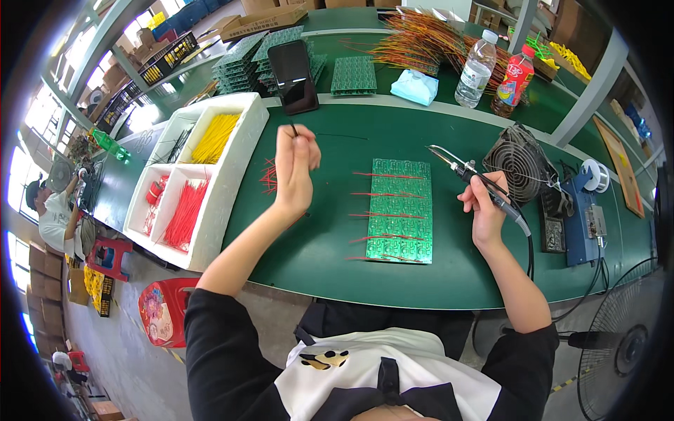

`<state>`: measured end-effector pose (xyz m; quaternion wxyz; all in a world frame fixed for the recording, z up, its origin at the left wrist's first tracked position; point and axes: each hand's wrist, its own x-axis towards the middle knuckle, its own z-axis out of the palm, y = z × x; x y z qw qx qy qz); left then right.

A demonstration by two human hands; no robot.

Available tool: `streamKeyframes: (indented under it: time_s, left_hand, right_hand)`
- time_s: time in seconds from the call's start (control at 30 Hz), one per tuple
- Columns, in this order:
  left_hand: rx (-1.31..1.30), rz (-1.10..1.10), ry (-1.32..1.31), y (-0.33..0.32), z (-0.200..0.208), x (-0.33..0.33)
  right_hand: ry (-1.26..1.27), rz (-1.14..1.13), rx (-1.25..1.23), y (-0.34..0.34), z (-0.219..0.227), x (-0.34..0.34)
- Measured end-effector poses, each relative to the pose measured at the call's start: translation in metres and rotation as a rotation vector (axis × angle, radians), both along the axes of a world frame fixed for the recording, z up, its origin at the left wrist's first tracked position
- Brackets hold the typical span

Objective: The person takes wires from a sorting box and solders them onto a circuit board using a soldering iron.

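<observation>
My right hand point(486, 210) is closed around the handle of a soldering iron point(500, 200). The iron's metal tip, with a thin solder feed tube beside it, points up and left, apart from the board. A green circuit board panel point(399, 228) lies flat in front of me, with several red wires point(397, 216) across it and sticking out past its left edge. My left hand point(295, 172) is raised left of the panel, its fingers pinched on what looks like a thin black wire point(293, 128). Another black wire point(342, 135) lies on the table behind it. Loose red wires point(269, 177) lie beside my left wrist.
A white foam box point(232, 172) with yellow, red and black wires stands left. Behind are a phone point(293, 77), stacked boards point(239, 67), a tissue pack point(414, 87) and two bottles point(477, 70). A small fan point(518, 165) and blue solder feeder point(581, 221) stand right.
</observation>
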<state>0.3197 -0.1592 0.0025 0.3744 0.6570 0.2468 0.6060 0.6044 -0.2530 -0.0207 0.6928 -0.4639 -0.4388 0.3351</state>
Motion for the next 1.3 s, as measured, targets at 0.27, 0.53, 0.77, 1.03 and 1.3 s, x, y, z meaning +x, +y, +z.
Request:
streamKeyframes:
  time_s: [0.27,0.53,0.77,1.03,1.3]
  left_hand:
    - [-0.19,-0.127,0.102,-0.003,-0.031,0.001]
    - [-0.078,-0.017,0.187,0.001,-0.018,0.001]
    - [0.04,0.023,0.062,0.001,-0.022,0.013]
    - [-0.302,-0.111,0.18,-0.002,-0.036,0.014]
    - [-0.528,-0.05,0.217,0.028,-0.03,0.027]
  right_hand:
    - [0.007,0.041,0.023,0.001,-0.001,-0.001]
    - [-0.021,0.025,0.005,0.003,0.0,0.0]
    - [0.005,0.029,0.002,0.003,-0.001,0.001]
    - [-0.016,0.029,0.016,0.001,0.0,0.001]
    - [-0.012,-0.019,0.005,0.007,0.0,0.004]
